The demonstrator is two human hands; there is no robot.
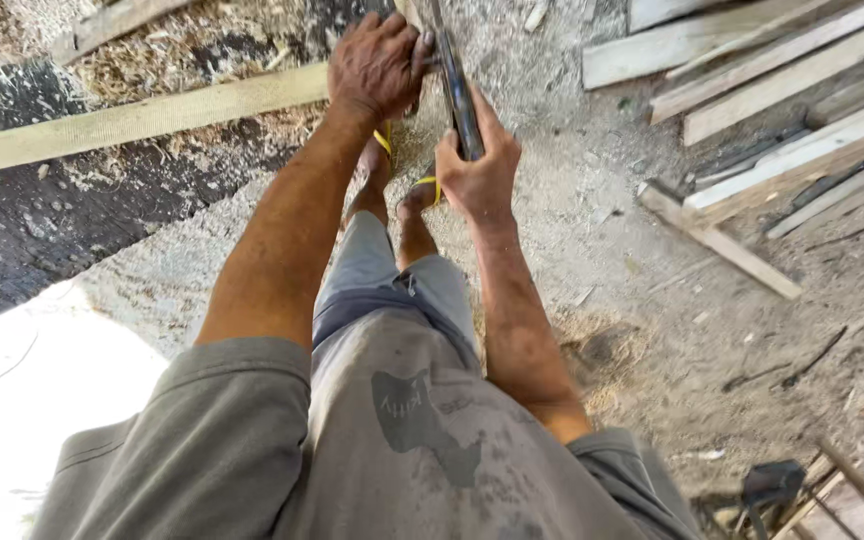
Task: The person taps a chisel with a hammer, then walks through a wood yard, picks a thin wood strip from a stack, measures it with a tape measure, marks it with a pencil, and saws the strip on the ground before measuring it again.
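I look straight down my own grey shirt and shorts to my feet in yellow sandals on a sawdust-covered floor. My right hand grips a long dark metal tool that runs upward out of view. My left hand is closed around the same tool higher up, just left of it; its upper end is hidden by the frame edge. A long pale wooden plank lies on the ground, passing behind my left hand.
Several pale planks are stacked at the upper right, one loose board angled below them. Wood shavings and sawdust cover the ground. A dark small object and wooden sticks sit at the lower right. Bright glare fills the lower left.
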